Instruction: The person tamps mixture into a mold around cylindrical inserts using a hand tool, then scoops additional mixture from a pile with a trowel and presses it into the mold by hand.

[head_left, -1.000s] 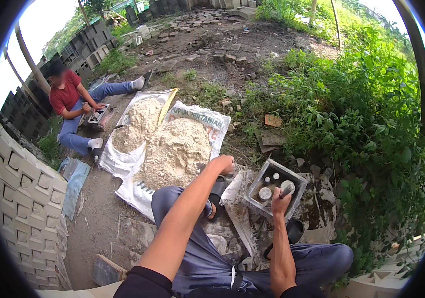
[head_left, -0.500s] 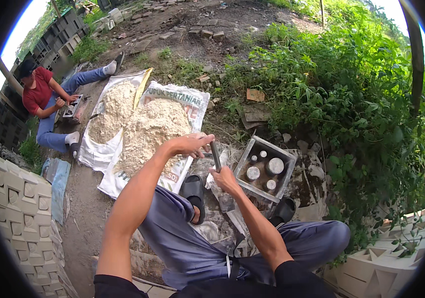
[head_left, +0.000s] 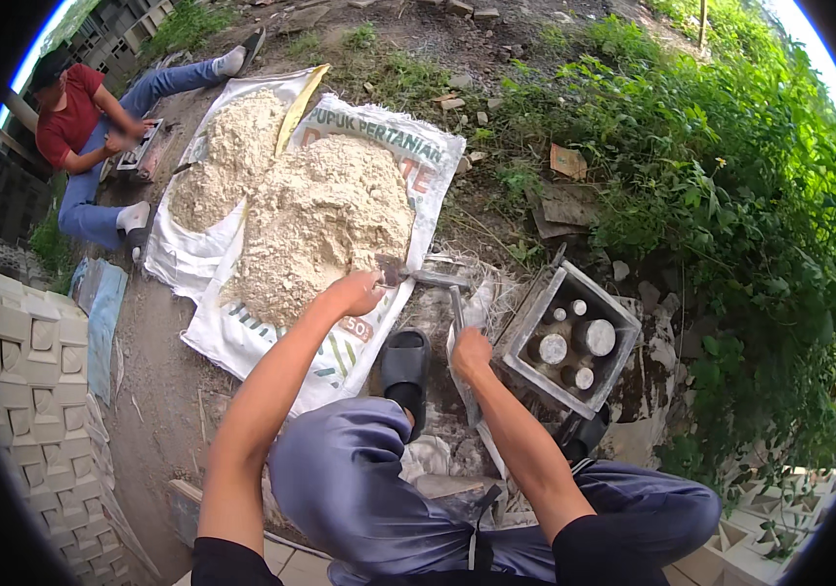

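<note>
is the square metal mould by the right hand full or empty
Empty of mix. The square mould stands open side up, and only its round cylinders and bare floor show inside; the pale mix lies heaped on the sacks.

Pale beige powder [head_left: 325, 210] on white sack [head_left: 242, 337], black sandal [head_left: 404, 366], grey mould [head_left: 574, 337]
</note>
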Demonstrator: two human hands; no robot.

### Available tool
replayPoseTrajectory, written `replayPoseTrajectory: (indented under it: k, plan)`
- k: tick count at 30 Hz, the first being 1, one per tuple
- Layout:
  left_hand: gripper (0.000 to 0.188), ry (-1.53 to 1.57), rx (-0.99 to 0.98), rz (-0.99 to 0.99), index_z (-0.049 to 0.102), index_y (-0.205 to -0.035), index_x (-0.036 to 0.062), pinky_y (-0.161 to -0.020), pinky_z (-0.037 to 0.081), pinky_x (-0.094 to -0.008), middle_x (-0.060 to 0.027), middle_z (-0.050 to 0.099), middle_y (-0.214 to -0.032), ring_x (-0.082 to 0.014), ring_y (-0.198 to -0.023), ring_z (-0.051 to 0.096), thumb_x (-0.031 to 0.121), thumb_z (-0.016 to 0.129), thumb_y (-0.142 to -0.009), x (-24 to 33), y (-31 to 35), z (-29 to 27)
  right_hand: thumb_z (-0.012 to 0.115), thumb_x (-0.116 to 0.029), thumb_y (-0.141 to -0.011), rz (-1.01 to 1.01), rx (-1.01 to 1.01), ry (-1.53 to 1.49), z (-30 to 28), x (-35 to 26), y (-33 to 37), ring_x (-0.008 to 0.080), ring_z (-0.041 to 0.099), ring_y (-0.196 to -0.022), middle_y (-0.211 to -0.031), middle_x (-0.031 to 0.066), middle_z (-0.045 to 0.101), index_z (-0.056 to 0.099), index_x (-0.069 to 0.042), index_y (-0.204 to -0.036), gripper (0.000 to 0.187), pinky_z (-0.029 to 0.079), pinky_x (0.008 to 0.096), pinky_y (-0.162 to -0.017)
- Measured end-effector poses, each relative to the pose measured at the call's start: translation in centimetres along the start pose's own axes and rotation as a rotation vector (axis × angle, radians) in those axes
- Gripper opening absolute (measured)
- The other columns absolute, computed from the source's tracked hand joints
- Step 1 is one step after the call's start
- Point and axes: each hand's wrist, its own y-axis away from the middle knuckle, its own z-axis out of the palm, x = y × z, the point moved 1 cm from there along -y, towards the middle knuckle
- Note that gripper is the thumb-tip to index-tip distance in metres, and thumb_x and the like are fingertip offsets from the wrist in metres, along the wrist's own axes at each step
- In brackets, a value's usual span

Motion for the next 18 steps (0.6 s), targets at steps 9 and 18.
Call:
replayPoseTrajectory:
  k: [9, 18]
  plan:
    - [0.067, 0.175, 0.109, -0.504, 0.033, -0.140, 0.0016, -0.110, 0.028, -0.0446, -0.0260, 0.031, -0.142, -0.0398, -0.133, 0.030, 0.034, 0.057, -0.087, -8.0, 1.1, 6.9, 0.054, -0.011, -0.082, -0.653, 0.499, 0.335, -1.9, -3.8, -7.9, 0.0274, 0.050, -0.115, -0.119, 0.0135, 0.053, 0.044, -0.006, -0.133, 0.051, 0.039, 0.0457, -0.099]
    - [0.063, -0.101, 0.328, -0.537, 0.036, -0.138, 0.0039, -0.109, 0.028, -0.0456, -0.0178, 0.027, -0.148, -0.0356, -0.134, 0.030, 0.025, 0.059, -0.083, -10.8, 1.9, 9.6, 0.053, -0.012, -0.084, -0.847, 0.055, 0.437, -4.9, -6.2, -9.4, 0.0247, 0.064, -0.077, -0.090, 0.0127, 0.061, 0.050, -0.004, -0.121, 0.038, 0.050, 0.0373, -0.062]
